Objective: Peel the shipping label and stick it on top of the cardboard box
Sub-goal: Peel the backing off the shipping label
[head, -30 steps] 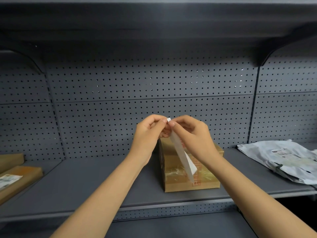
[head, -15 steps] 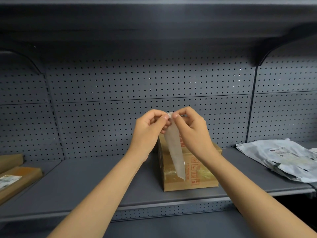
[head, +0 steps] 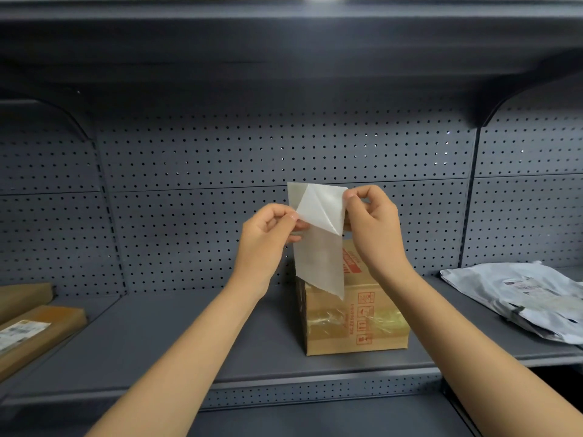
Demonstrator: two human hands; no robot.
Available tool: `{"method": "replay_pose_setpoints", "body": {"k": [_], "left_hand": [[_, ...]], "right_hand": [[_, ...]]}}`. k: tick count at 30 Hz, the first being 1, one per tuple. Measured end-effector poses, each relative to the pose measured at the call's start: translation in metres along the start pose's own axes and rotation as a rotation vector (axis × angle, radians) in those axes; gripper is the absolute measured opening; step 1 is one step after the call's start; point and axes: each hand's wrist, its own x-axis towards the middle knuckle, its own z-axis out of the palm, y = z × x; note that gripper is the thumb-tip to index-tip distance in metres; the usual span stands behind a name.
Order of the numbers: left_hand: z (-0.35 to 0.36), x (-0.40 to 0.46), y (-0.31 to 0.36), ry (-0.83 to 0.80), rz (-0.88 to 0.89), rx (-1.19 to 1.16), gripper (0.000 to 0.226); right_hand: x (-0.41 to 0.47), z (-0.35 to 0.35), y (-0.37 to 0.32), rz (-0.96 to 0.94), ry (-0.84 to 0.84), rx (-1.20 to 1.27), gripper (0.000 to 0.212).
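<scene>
I hold a white shipping label point(head: 318, 247) upright in the air above the cardboard box point(head: 353, 320), its blank back facing me. A triangular corner is folded away at the top, pinched by my left hand point(head: 268, 238). My right hand point(head: 372, 225) pinches the sheet's top right edge. The lower part hangs down translucent in front of the box's top. The brown box stands on the grey shelf, sealed with clear tape and printed in red on its front face.
A grey shelf point(head: 189, 342) with a pegboard back wall point(head: 220, 159) carries flat cardboard packages point(head: 34, 329) at the far left and a white poly mailer bag point(head: 530, 298) at the right. Another shelf hangs overhead.
The label has turned from edge-on to face me, and the hands have spread apart. A corner has come away from the sheet on the left-hand side.
</scene>
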Motion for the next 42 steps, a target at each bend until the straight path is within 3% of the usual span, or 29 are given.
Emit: {"method": "replay_pose_setpoints", "body": {"k": [12,26,42], "left_hand": [[-0.020,0.003,-0.007,0.158,-0.072,-0.120,0.021],[-0.044,0.009,-0.019,0.436,-0.071,-0.340,0.017],[-0.063,0.015,-0.028,0.578,-0.034,-0.362,0.018]], "right_hand": [[0.009,-0.012,0.008,0.106,0.116,0.115,0.018],[0.022,-0.029,0.006,0.017,0.267,0.128,0.017],[0.043,-0.059,0.012,0.062,0.445,0.127,0.020]]}}
